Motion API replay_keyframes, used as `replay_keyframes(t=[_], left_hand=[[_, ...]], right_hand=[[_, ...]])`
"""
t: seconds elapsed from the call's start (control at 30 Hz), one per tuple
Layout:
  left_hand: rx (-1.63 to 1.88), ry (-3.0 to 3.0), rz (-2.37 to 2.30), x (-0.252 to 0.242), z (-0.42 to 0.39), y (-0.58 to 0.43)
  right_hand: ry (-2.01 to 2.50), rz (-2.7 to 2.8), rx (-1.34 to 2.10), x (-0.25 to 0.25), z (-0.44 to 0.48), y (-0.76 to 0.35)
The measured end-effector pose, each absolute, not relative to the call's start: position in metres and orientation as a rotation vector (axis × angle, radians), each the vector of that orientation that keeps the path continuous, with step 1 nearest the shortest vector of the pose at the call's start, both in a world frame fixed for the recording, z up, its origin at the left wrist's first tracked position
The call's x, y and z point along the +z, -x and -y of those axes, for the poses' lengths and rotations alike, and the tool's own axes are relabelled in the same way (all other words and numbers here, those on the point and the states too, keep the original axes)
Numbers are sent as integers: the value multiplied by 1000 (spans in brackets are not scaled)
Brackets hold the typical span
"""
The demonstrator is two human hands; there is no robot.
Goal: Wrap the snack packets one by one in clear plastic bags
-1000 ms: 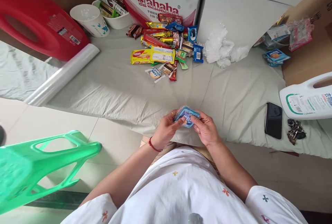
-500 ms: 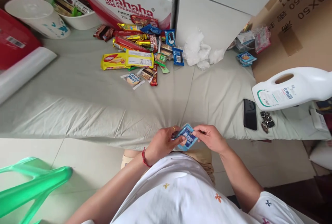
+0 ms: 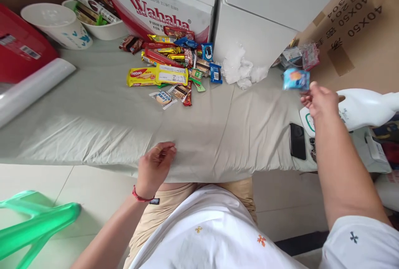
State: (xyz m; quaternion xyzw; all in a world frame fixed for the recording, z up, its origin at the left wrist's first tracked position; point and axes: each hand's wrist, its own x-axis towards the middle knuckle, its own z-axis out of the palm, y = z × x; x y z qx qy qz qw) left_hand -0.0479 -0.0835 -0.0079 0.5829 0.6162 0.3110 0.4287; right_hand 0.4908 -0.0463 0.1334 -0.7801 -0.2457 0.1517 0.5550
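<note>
Out to the right, my right hand [image 3: 321, 99] is closed on the edge of a small blue snack packet [image 3: 296, 79], blurred by motion. This packet is held above the cloth, in front of a pile of small packets by the cardboard box. Beneath the right forearm lie a white detergent bottle [image 3: 364, 107] and a set of keys [image 3: 313, 148], both partly covered. A black phone [image 3: 298, 141] is just left of that arm. My left hand [image 3: 156, 164] hovers at the front edge of the cloth, fingers curled to the thumb, with nothing visible in them.
Several wrapped snacks, including yellow wafer packs [image 3: 157, 74], are heaped at the back centre. Crumpled clear plastic [image 3: 235, 67] sits beside them. A white bucket [image 3: 59, 28], a snack bowl [image 3: 106, 31] and a plastic roll [image 3: 37, 90] stand or lie left. The cardboard box [image 3: 358, 24] rises right.
Both hands held the blue packet together near my body. My left hand has let go and moved left, while my right hand has carried the packet far right and away from me.
</note>
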Motion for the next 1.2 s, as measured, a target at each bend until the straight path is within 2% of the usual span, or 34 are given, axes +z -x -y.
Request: replay_keyframes(t=[0.13,0.37,0.53,0.63,0.8,0.93,1.2], left_hand=[[831,-1488,-1659,-2,83,57],[1149,-1929,-1604,0,59,68],[1034,-2215,-1503,-16,40,69],[1009,-2402,-1540,-24,42,65],[995,-2423,-1601,-27,49,64],[884,-2390,-1615,-24,48,64],[836,-2346,-1632,-22,48,63]], right_hand=[[1915,420,488,129,31,-491],[1990,790,930,34,76,-381],[1953,1093,1034,21,63,-365],[1992,1239,904,26,27,-371],[2036,1583,251,36,-63,-369],[1999,1552,-124,40,-133,-356],[2104,1384,-107,46,-183,-364]])
